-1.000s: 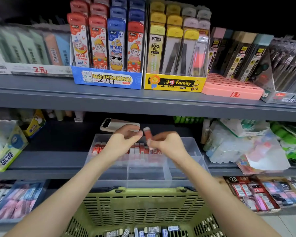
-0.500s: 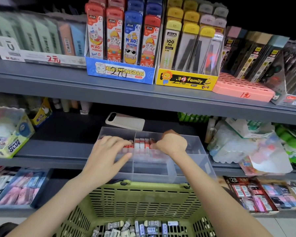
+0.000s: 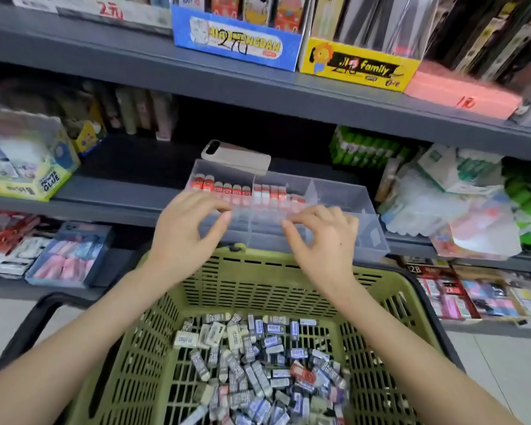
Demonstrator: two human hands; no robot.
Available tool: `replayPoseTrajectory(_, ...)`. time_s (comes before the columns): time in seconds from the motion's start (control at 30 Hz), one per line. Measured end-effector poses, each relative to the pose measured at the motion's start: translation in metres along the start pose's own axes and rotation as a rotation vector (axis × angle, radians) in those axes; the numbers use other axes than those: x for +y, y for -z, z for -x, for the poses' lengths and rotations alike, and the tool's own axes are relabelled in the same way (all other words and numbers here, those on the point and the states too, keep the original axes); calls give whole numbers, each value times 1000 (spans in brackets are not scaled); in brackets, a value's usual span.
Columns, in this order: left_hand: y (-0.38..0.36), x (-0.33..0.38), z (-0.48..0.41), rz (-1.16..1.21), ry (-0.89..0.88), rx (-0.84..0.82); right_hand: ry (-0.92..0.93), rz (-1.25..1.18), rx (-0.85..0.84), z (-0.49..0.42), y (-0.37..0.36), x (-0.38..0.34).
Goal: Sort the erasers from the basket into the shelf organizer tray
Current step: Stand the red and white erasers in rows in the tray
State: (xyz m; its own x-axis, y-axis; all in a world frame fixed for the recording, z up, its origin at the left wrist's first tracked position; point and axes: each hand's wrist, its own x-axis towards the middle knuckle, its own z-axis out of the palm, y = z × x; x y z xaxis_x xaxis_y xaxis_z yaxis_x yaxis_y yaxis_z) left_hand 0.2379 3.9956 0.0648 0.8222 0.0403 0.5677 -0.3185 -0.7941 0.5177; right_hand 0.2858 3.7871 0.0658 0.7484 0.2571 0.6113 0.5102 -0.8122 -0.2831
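Green plastic basket sits low in front, with a heap of loose erasers in grey, white and blue sleeves across its bottom. The view has tipped down since half a second ago, so far more of that heap now shows.

Just beyond the basket's far rim, a clear organizer tray stands on the middle shelf. Red-and-white erasers stand upright in rows in its two back left compartments. A phone lies behind the tray.

A second ago the right hand pinched a red-and-white eraser, and half a second ago it reached down at the rows. It has since drawn back over the tray's front compartments and holds nothing, fingers loosely curled. The left hand has pulled back too and is likewise empty and half-curled. Whether either hand's fingertips touch the tray is hard to tell through the blur.
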Motion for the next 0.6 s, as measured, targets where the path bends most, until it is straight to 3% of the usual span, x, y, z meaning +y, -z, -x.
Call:
replayPoseTrajectory(0.07,7,5,21,52,56,38,99,-169,-71,37,3,-1)
replayPoseTrajectory(0.17,13,7,51,98,131,-23,75,-314,-463,93,-7,5)
replayPoseTrajectory(0.23,16,8,68,117,179,-93,-59,-254,-829,123,-20,11)
replayPoseTrajectory(0.3,16,9,81,134,213,-163,-154,-69,-1059,145,-34,24)
replayPoseTrajectory(0.4,15,12,96,163,255,-251,-264,136,-1177,162,-40,55)
replayPoseTrajectory(0.5,10,19,101,209,310,-350,-301,157,-1304,176,-36,77)
replayPoseTrajectory(0.6,-1,29,100,319,404,-507,-240,126,-1293,188,-35,84)
